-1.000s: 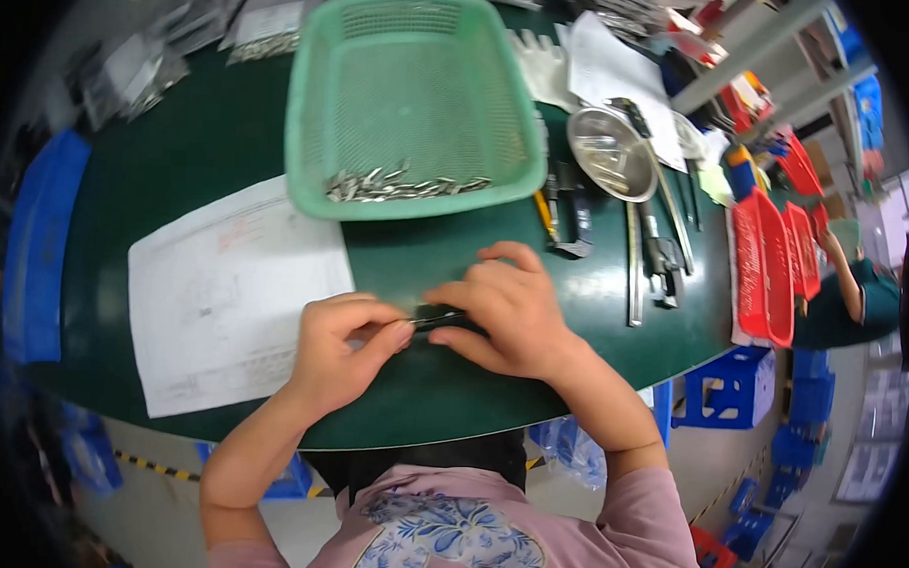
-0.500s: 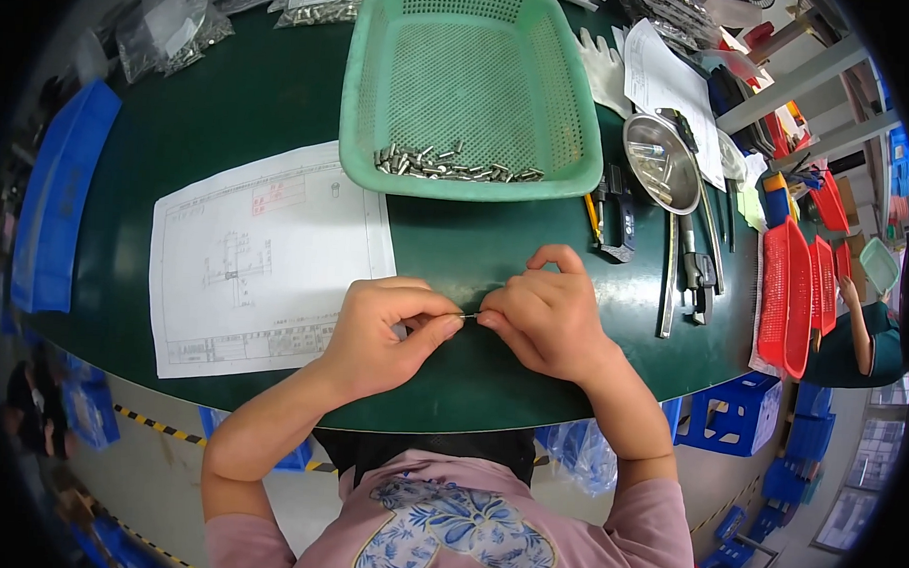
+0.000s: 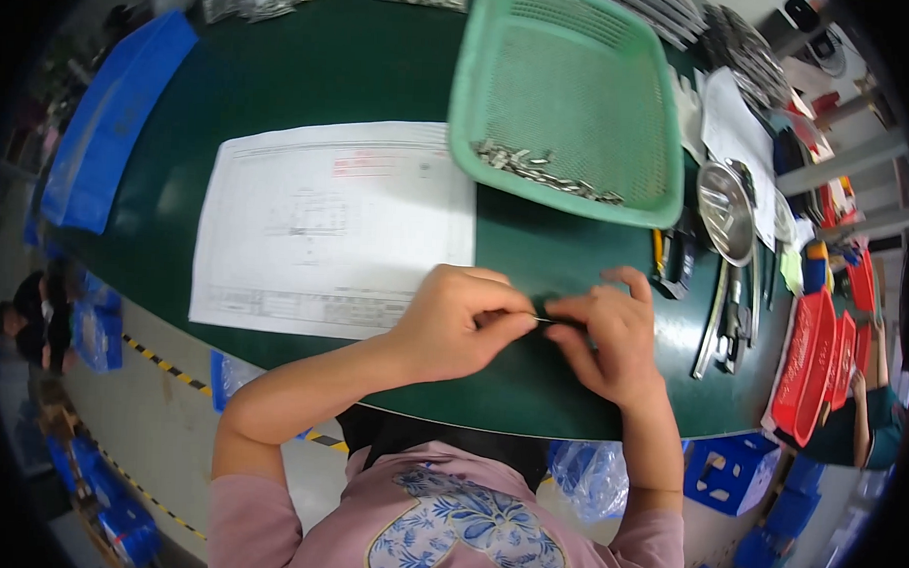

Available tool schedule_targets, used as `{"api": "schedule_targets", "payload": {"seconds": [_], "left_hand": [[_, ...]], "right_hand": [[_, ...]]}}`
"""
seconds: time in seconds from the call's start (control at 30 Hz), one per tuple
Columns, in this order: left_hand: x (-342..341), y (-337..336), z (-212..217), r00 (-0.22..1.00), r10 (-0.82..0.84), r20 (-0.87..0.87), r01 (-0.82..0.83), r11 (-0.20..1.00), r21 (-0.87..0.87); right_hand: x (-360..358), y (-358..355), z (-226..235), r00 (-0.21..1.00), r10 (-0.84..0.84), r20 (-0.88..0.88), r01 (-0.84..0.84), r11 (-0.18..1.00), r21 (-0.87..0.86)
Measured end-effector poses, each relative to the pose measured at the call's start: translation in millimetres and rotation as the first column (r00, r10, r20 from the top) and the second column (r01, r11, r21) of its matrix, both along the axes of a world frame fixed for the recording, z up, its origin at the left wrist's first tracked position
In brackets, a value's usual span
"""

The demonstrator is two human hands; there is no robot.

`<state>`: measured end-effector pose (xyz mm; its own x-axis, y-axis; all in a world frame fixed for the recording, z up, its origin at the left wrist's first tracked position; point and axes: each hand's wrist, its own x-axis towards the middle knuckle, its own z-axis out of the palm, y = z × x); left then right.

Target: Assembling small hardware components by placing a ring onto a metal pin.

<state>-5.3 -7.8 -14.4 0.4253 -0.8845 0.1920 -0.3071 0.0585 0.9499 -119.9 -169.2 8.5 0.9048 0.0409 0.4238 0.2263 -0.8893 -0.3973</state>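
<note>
The left forearm point(image 3: 321, 377) slants inward from a bent elbow point(image 3: 248, 415) held out to the side, and the left hand point(image 3: 448, 322) ends in a pinch, thumb and forefinger together at the tips. The right forearm point(image 3: 657, 441) stands nearly upright below the right hand point(image 3: 615, 340), whose thumb and forefinger point toward the left fingertips, slightly parted from each other, while one finger on the far side lifts, crooked, clear of the rest.

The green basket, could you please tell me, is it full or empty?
Neither: the green basket holds small metal pieces along its near side, with mesh floor showing beyond.
</note>
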Motion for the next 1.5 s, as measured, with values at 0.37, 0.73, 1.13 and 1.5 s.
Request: {"api": "schedule_targets", "payload": {"seconds": [0.37,0.73,1.13,1.5], "left_hand": [[-0.2,-1.8,0.2,0.981,0.048,0.189,-0.037,0.998,-0.059],[-2.5,0.2,-6.9,0.929,0.101,0.357,-0.059,0.990,-0.127],[-5.1,-1.4,-11.6,0.886,0.164,0.434,-0.071,0.972,-0.223],[-4.0,1.1,-10.6,0.998,-0.014,0.056,0.013,1.000,0.014]], "right_hand": [[-5.8,-2.7,-3.4,0.994,0.011,-0.108,0.006,0.988,0.156],[-5.1,-2.0,-7.8,0.983,0.030,-0.180,0.014,0.970,0.241],[-6.3,-4.9,-7.5,0.976,0.072,-0.207,-0.012,0.961,0.277],[-4.5,-1.2,-0.1,0.994,0.049,-0.097,-0.043,0.997,0.067]]}}
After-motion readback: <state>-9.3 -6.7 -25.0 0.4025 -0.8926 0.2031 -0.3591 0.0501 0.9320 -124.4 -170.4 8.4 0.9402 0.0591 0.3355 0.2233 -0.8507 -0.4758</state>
